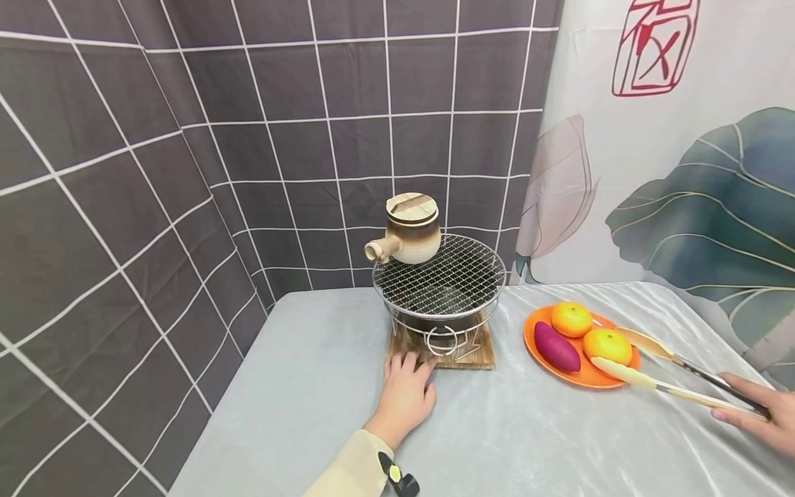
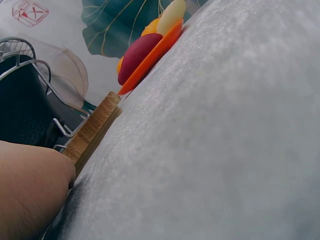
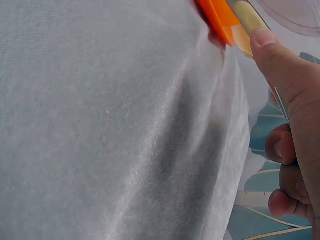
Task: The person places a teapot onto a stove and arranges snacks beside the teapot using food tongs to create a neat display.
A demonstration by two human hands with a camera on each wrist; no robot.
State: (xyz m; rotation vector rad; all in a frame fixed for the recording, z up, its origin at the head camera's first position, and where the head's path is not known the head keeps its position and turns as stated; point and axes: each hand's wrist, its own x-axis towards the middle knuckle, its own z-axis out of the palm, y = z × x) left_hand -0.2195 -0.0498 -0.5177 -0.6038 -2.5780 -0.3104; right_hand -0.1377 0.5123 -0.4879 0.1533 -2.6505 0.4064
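Observation:
In the head view my left hand (image 1: 405,395) rests with its fingers on the near edge of a wooden board (image 1: 481,359). On that board stands a round wire grill (image 1: 468,276) over a dark brazier. My right hand (image 1: 759,412) grips a pair of tongs (image 1: 626,373), metal-armed with pale tips, at the right. Those tips straddle the nearer mandarin orange (image 1: 605,345), one on each side. It lies on an orange plate (image 1: 593,382) beside a second mandarin orange (image 1: 571,319) and a purple sweet potato (image 1: 557,347). The right wrist view shows the thumb (image 3: 265,40) along one tong arm.
A small clay pot (image 1: 415,241) with a wooden lid sits on the back left of the grill, its handle pointing left. Pale cloth (image 1: 298,400) covers the table. Behind stand a dark tiled-pattern backdrop (image 1: 298,152) and a white curtain with leaf prints (image 1: 714,207).

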